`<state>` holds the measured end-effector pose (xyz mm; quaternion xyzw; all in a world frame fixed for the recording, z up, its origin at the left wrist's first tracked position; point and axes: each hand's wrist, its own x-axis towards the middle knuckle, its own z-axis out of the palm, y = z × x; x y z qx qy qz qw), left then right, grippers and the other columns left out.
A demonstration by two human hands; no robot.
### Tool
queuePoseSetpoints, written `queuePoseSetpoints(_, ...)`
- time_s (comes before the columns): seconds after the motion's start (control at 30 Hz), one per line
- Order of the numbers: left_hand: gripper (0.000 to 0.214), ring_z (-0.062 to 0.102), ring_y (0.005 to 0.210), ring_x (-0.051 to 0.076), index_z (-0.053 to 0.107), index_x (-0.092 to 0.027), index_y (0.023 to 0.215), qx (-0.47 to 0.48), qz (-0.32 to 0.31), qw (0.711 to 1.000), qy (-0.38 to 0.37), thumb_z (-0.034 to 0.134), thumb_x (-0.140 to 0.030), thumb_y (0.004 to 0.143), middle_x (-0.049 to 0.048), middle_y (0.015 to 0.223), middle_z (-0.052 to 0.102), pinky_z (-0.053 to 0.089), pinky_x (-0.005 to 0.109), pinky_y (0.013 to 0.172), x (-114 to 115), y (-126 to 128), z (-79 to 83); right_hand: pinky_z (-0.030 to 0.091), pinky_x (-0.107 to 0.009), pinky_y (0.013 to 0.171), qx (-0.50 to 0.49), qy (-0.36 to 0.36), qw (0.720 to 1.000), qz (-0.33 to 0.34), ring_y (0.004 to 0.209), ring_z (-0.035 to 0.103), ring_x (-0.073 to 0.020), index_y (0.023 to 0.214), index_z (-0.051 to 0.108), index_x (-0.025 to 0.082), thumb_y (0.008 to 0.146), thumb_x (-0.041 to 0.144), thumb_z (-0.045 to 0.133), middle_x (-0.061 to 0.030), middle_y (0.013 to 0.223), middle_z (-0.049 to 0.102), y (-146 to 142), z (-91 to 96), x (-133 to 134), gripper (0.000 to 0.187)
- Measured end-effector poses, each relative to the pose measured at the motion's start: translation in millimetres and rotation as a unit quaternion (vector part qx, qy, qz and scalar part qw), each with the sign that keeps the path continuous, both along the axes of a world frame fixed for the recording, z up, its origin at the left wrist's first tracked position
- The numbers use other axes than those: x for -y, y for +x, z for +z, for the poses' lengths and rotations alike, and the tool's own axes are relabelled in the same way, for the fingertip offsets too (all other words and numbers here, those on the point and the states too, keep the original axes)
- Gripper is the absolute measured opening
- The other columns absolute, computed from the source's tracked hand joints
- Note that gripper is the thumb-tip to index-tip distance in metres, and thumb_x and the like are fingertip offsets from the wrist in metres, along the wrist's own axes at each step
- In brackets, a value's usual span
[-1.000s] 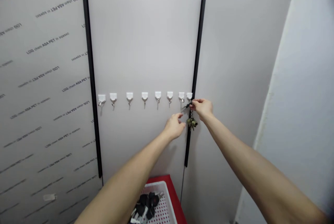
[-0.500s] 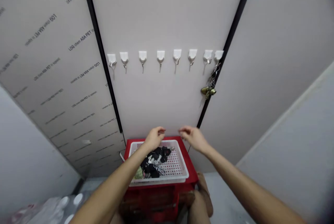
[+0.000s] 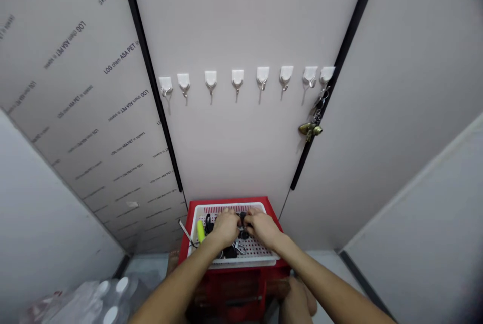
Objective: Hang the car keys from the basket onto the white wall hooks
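Note:
My left hand (image 3: 227, 227) and my right hand (image 3: 262, 228) are side by side inside a white perforated plastic basket (image 3: 244, 260), fingers curled down among dark key fobs and metal clips. A small black item (image 3: 243, 235) shows between the two sets of fingertips; what each hand grips is hidden. A yellow-green tube-like piece (image 3: 200, 231) stands to the left of my left hand. Near the basket's front lies a silver clip (image 3: 240, 248). On the wall, a keychain with a brass-coloured figure (image 3: 311, 130) hangs from the rightmost hook.
A row of several white adhesive hooks (image 3: 237, 78) runs across the wall panel, between black strips (image 3: 166, 133). The basket rests on a red stand (image 3: 184, 243). Plastic bottles with white caps (image 3: 123, 286) sit at the lower left. A side wall (image 3: 433, 203) closes in on the right.
Both hands have come down from above the basket's back edge into it, among the items. The yellow-green piece now shows more clearly. The camera view has shifted slightly.

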<state>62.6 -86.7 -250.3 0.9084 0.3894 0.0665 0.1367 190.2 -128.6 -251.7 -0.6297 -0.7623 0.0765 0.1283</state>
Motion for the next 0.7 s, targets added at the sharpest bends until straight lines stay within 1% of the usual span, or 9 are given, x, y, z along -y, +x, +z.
queuePoseSetpoints(0.1,0.022,0.044,0.082,0.019,0.058,-0.017,0.074,0.037,-0.008,0.999,-0.03,0.045,-0.012,0.056,0.006,0.082,0.055,0.033,0.029,0.071,-2,-1,1.9,0.033,-0.022,0.062,-0.087,0.012,0.996,-0.004,0.07,0.046,-0.0127,0.06,0.055,0.017,0.06,0.017,0.044,-0.002,0.066,0.054,1,1.9,-2,0.012)
queuePoseSetpoints(0.17,0.024,0.046,0.078,0.017,0.057,-0.016,0.075,0.086,-0.005,0.994,-0.073,0.044,-0.012,0.056,0.0051,0.08,0.056,0.034,0.027,0.07,-2,-2,4.5,0.033,-0.02,0.057,-0.162,0.008,0.986,-0.031,0.06,0.046,-0.0106,0.058,0.054,0.016,0.06,0.017,0.042,-0.0007,0.059,0.053,3,7.0,-5,0.011)
queuePoseSetpoints(0.27,0.025,0.048,0.068,0.013,0.056,-0.013,0.077,0.172,0.014,0.97,-0.172,0.042,-0.011,0.056,0.0035,0.073,0.057,0.037,0.023,0.062,-2,0,10.1,0.032,-0.019,0.047,-0.266,-0.01,0.96,-0.09,0.048,0.042,-0.0082,0.056,0.05,0.014,0.061,0.02,0.041,0.0014,0.05,0.049,6,15.8,-7,0.012)
queuePoseSetpoints(0.33,0.024,0.048,0.063,0.011,0.056,-0.012,0.077,0.227,0.025,0.949,-0.218,0.042,-0.012,0.057,0.0024,0.07,0.057,0.037,0.021,0.058,-1,3,13.9,0.031,-0.018,0.045,-0.316,-0.018,0.941,-0.119,0.044,0.04,-0.0072,0.054,0.048,0.014,0.06,0.021,0.042,0.0029,0.047,0.046,8,19.7,-8,0.011)
queuePoseSetpoints(0.43,0.019,0.046,0.059,0.01,0.057,-0.011,0.07,0.286,0.04,0.929,-0.23,0.043,-0.019,0.06,0.0016,0.064,0.056,0.036,0.02,0.055,-2,8,19.1,0.031,-0.018,0.045,-0.363,-0.014,0.922,-0.137,0.044,0.039,-0.0066,0.052,0.046,0.014,0.058,0.021,0.043,0.0039,0.046,0.045,11,23.8,-8,0.01)
queuePoseSetpoints(0.53,0.023,0.044,0.054,0.009,0.057,-0.011,0.063,0.312,0.057,0.919,-0.234,0.04,-0.025,0.063,0.0013,0.057,0.053,0.034,0.019,0.051,-8,12,26.8,0.033,-0.019,0.048,-0.407,-0.018,0.906,-0.119,0.046,0.041,-0.007,0.056,0.048,0.014,0.059,0.021,0.042,0.003,0.049,0.048,14,32.4,-5,0.01)
queuePoseSetpoints(0.63,0.022,0.042,0.049,0.008,0.057,-0.011,0.064,0.322,0.051,0.916,-0.234,0.04,-0.025,0.062,0.0001,0.053,0.051,0.033,0.019,0.049,-14,15,40.1,0.036,-0.021,0.055,-0.448,-0.017,0.889,-0.093,0.056,0.047,-0.0087,0.066,0.052,0.013,0.06,0.022,0.042,0.0,0.062,0.055,17,47.4,-1,0.014)
queuePoseSetpoints(0.7,0.022,0.041,0.048,0.008,0.057,-0.011,0.064,0.32,0.037,0.92,-0.224,0.041,-0.025,0.061,-0.0004,0.053,0.051,0.033,0.019,0.05,-16,17,51.5,0.037,-0.022,0.062,-0.464,-0.007,0.883,-0.077,0.063,0.048,-0.0098,0.07,0.053,0.013,0.06,0.023,0.044,-0.0016,0.069,0.056,20,58.2,2,0.017)
